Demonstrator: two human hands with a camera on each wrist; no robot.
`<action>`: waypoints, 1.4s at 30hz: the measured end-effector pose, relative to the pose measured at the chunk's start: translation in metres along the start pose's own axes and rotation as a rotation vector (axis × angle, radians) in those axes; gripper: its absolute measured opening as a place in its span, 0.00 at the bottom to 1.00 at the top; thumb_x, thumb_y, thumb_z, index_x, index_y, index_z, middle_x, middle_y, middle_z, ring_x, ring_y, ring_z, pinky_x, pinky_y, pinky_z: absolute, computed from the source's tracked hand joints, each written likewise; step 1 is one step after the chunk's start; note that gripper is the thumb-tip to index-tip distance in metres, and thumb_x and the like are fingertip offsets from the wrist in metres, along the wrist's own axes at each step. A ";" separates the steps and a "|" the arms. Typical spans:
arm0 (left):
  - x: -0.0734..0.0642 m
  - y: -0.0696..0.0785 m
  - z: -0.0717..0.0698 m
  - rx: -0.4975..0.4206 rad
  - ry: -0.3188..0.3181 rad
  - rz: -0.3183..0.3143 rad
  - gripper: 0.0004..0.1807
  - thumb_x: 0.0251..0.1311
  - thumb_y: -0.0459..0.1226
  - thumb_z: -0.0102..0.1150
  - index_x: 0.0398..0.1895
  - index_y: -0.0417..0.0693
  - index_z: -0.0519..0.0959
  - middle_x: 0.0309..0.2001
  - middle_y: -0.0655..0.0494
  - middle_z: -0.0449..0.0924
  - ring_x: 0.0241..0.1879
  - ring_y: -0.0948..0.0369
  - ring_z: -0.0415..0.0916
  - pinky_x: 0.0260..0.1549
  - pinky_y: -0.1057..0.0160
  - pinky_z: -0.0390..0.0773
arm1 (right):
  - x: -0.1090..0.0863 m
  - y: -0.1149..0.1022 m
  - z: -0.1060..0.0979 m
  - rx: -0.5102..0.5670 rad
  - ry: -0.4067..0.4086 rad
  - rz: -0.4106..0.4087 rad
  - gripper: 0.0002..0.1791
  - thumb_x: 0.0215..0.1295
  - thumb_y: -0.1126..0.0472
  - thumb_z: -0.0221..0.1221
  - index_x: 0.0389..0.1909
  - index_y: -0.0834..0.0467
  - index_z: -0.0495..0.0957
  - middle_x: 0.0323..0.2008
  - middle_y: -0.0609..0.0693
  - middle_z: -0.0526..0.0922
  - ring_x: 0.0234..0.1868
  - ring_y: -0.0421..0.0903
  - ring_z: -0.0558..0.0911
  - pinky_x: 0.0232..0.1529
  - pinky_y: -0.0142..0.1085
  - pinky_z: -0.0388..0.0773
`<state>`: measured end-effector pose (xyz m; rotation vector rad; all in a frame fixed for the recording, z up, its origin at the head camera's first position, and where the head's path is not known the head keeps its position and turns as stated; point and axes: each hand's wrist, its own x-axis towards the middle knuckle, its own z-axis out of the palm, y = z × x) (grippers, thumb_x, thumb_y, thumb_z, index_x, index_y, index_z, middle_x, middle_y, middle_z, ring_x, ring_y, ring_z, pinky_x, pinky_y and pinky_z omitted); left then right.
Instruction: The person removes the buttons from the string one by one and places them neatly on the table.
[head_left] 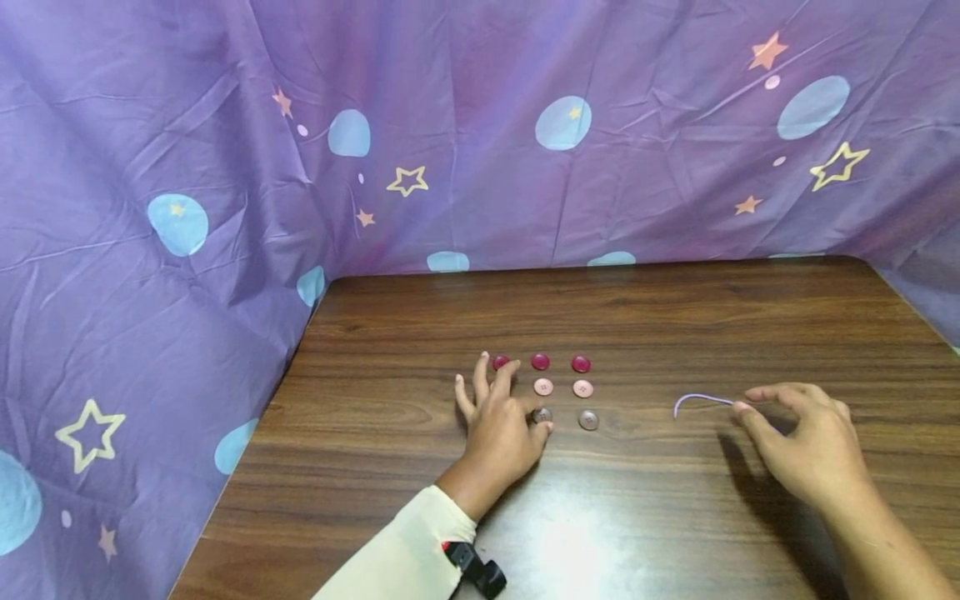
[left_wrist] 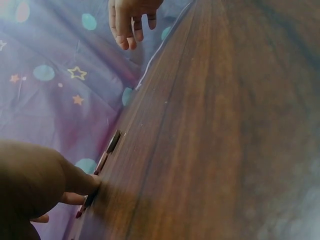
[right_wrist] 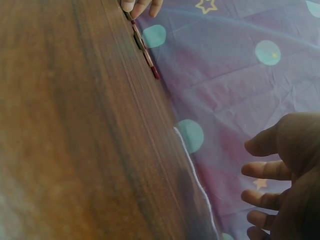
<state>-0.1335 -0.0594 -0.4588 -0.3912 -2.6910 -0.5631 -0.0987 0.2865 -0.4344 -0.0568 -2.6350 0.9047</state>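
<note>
My left hand [head_left: 501, 425] rests over the left end of the button rows. Its thumb and index finger pinch a grey button [head_left: 542, 415] lying on the wooden table. Beside it on the right is another grey button [head_left: 588, 420]. Farther back lie two pink buttons [head_left: 582, 388] and a row of three dark red buttons [head_left: 540, 362]; the leftmost red one is partly behind my fingers. What lies under the hand is hidden. My right hand [head_left: 813, 437] hovers above a purple string [head_left: 701, 396], thumb and fingers apart in the right wrist view, where the string lies on the table.
The brown wooden table [head_left: 390, 358] reaches back to a purple cloth [head_left: 480, 142] printed with stars and blue spots. A black strap with a small device [head_left: 476, 569] sits on the left sleeve. Light glares off the table's front.
</note>
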 end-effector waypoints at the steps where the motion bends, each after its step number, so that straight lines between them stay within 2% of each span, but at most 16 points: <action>1: 0.000 0.000 0.000 -0.001 0.001 0.000 0.09 0.50 0.47 0.85 0.31 0.58 0.93 0.73 0.47 0.78 0.83 0.33 0.56 0.73 0.17 0.52 | 0.000 0.000 0.000 0.000 -0.003 0.002 0.16 0.73 0.59 0.67 0.52 0.69 0.86 0.61 0.79 0.78 0.59 0.82 0.70 0.55 0.70 0.63; 12: 0.000 0.002 -0.003 -0.029 -0.043 -0.040 0.09 0.50 0.46 0.85 0.29 0.58 0.91 0.77 0.46 0.74 0.84 0.32 0.52 0.75 0.17 0.51 | 0.002 0.001 0.000 0.007 -0.002 -0.012 0.16 0.73 0.59 0.68 0.52 0.68 0.86 0.61 0.79 0.78 0.59 0.82 0.72 0.53 0.70 0.64; 22: 0.001 0.003 -0.004 -0.068 -0.098 -0.082 0.09 0.52 0.46 0.84 0.30 0.58 0.91 0.79 0.46 0.72 0.85 0.33 0.50 0.76 0.18 0.48 | 0.002 -0.001 -0.001 0.030 0.010 -0.012 0.16 0.74 0.60 0.67 0.52 0.68 0.86 0.61 0.78 0.79 0.61 0.82 0.73 0.57 0.72 0.66; 33: 0.002 0.003 -0.003 -0.073 -0.116 -0.098 0.11 0.52 0.47 0.84 0.37 0.59 0.93 0.80 0.47 0.71 0.85 0.33 0.49 0.77 0.18 0.47 | 0.002 0.000 -0.001 0.032 0.016 -0.004 0.16 0.74 0.60 0.67 0.53 0.68 0.86 0.61 0.77 0.79 0.62 0.79 0.75 0.57 0.72 0.67; 42: -0.002 -0.006 -0.010 -0.102 -0.076 -0.108 0.23 0.47 0.48 0.88 0.48 0.59 0.91 0.80 0.44 0.68 0.86 0.33 0.47 0.77 0.18 0.44 | 0.002 0.000 -0.003 0.033 0.042 -0.008 0.16 0.73 0.61 0.67 0.53 0.69 0.85 0.61 0.80 0.78 0.61 0.82 0.72 0.56 0.71 0.64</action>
